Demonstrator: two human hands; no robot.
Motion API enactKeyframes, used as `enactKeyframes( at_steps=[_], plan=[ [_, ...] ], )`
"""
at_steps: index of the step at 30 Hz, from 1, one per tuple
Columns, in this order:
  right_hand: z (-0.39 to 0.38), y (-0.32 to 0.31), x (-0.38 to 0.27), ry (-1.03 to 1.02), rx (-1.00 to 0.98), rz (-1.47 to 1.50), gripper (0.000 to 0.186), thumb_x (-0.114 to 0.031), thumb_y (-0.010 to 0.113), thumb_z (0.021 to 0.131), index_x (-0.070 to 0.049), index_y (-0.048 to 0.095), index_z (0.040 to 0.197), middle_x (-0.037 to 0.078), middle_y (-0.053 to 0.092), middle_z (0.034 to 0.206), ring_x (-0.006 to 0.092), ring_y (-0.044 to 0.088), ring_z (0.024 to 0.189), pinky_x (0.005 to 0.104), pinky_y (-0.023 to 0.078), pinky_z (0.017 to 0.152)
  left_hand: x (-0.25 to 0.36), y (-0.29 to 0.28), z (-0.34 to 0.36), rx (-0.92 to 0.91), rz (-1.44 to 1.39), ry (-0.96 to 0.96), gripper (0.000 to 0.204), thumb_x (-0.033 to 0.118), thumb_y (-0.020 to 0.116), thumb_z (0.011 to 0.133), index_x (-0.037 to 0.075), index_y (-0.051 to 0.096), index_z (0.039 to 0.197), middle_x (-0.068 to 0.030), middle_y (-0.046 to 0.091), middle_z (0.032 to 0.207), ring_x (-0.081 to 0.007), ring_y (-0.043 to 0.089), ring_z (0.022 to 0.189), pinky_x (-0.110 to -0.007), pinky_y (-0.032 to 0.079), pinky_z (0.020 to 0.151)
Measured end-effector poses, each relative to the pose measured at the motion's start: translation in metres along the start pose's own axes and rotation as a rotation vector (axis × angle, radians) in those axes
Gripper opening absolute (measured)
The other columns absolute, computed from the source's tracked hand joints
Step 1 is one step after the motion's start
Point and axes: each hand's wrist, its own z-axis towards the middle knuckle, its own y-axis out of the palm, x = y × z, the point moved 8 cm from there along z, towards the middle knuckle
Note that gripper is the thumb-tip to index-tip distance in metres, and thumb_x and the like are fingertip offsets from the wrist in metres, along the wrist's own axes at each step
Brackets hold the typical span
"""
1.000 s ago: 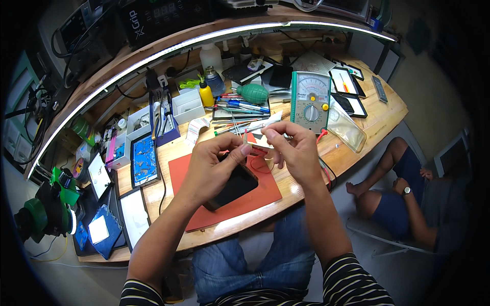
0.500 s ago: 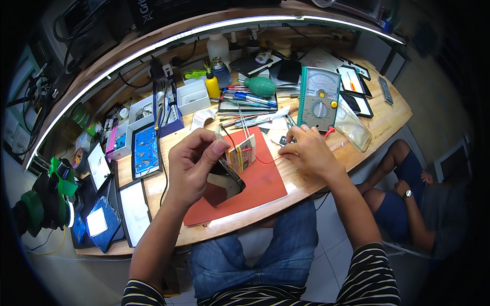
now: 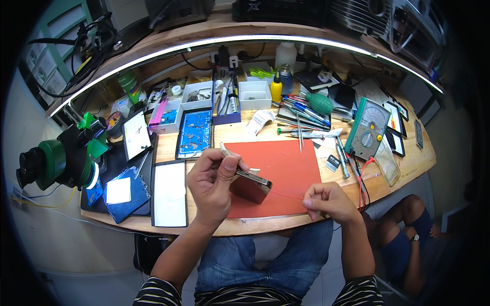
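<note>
My left hand (image 3: pixel 212 184) holds a dark smartphone (image 3: pixel 250 185) tilted above the red work mat (image 3: pixel 286 168), thumb pressed along its upper edge. A thin pale strip sticks out near the thumb. My right hand (image 3: pixel 326 201) rests at the mat's front right corner, fingers curled shut; a thin red wire (image 3: pixel 291 196) runs under it, and I cannot tell whether the fingers pinch it. Tweezers (image 3: pixel 300 138) lie at the mat's far edge.
A green analog multimeter (image 3: pixel 368 128) with red and black leads stands right of the mat. Trays of small parts (image 3: pixel 194 133), bottles, pens and a green microscope (image 3: pixel 61 158) crowd the back and left. Another person's legs (image 3: pixel 408 239) show at lower right.
My right hand has drawn back from the phone toward the desk's front edge. The left hand has lowered the phone and turned it flatter. The view has shifted right.
</note>
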Motion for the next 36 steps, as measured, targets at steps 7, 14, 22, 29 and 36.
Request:
enactKeyframes(
  at_steps=[7, 14, 22, 29, 36],
  plan=[
    [-0.019, 0.014, 0.012, -0.069, 0.153, 0.123, 0.014, -0.006, 0.073, 0.082, 0.002, 0.063, 0.088, 0.006, 0.062, 0.066, 0.0071, 0.054, 0.049, 0.0184, 0.040, 0.044, 0.003, -0.002, -0.002, -0.010, 0.074, -0.014, 0.018, 0.017, 0.058, 0.098, -0.001, 0.056, 0.095, -0.0077, 0.065, 0.081, -0.0088, 0.060, 0.075, -0.021, 0.047, 0.070],
    [-0.202, -0.067, 0.112, -0.522, 1.306, 0.111, 0.038, -0.020, 0.057, 0.096, -0.014, 0.038, 0.064, -0.005, 0.036, 0.051, 0.0005, 0.027, 0.039, 0.0196, 0.017, 0.035, 0.002, -0.004, -0.004, -0.018, 0.079, 0.005, 0.019, 0.017, 0.059, 0.098, -0.001, 0.055, 0.096, -0.0066, 0.064, 0.081, -0.0078, 0.059, 0.074, -0.022, 0.047, 0.069],
    [-0.273, 0.052, 0.487, 0.677, 1.087, 0.577, 0.031, -0.025, 0.046, 0.096, 0.001, 0.063, 0.089, 0.010, 0.062, 0.075, 0.0218, 0.059, 0.068, 0.0395, 0.043, 0.058, 0.007, -0.011, -0.011, -0.078, 0.055, 0.066, 0.020, 0.019, 0.057, 0.099, 0.000, 0.052, 0.094, -0.0089, 0.063, 0.080, -0.0115, 0.061, 0.073, -0.024, 0.050, 0.071],
    [-0.244, 0.096, 0.519, 0.794, 0.911, 0.584, 0.031, -0.023, 0.047, 0.095, 0.003, 0.063, 0.093, 0.013, 0.063, 0.077, 0.0220, 0.059, 0.067, 0.0396, 0.044, 0.059, 0.007, -0.011, -0.011, -0.137, 0.052, -0.020, 0.020, 0.021, 0.049, 0.101, 0.003, 0.044, 0.094, -0.0149, 0.059, 0.073, -0.0258, 0.062, 0.063, -0.038, 0.054, 0.063],
    [-0.198, 0.028, 0.492, 0.781, 0.782, 0.377, 0.031, -0.021, 0.049, 0.093, 0.005, 0.064, 0.096, 0.015, 0.065, 0.078, 0.0222, 0.059, 0.067, 0.0398, 0.045, 0.059, -0.007, 0.008, 0.018, -0.141, 0.130, -0.236, 0.019, 0.017, 0.052, 0.100, 0.000, 0.046, 0.094, -0.0194, 0.062, 0.075, -0.0267, 0.064, 0.067, -0.042, 0.055, 0.064]
  ],
)
